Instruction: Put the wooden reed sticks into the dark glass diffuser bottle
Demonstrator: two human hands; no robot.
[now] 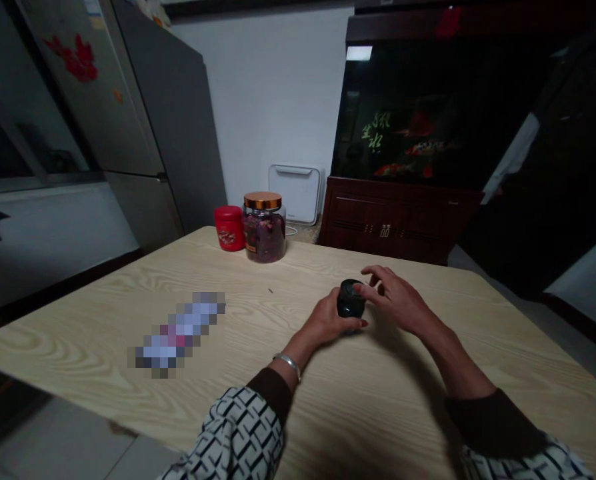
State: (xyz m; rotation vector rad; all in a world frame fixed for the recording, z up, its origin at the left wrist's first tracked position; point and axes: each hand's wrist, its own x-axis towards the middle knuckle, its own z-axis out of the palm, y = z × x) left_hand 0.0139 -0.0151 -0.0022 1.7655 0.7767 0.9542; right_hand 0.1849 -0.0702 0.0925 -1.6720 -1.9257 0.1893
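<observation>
The left hand is curled round the small dark pot, with its thumb lying along the near side. If that hold is too loose, the pot could spin or slip out, because its sides look smooth and round. The right hand is on the pot's 3 o'clock side. It is about half open, with its fingers bent and spread. One fingertip seems to touch the top of the pot, and the rest are up in the air, so it does not have hold of anything that I can see. If that hand pushes hard on one edge, the pot could tip, and whatever is inside could spill. I cannot tell if there is a loose lid on top, or if the bottom rests on the table.

Looking out from the pot, with 12 o'clock straight ahead, a blurred thing lies at 9 o'clock, well apart. A tiny brown bit is nearer, between 9 and 10. At 10 o'clock, by the far edge, a big jar with a shiny lid stands just beside a red tub. Both look too far off to get knocked over.
</observation>
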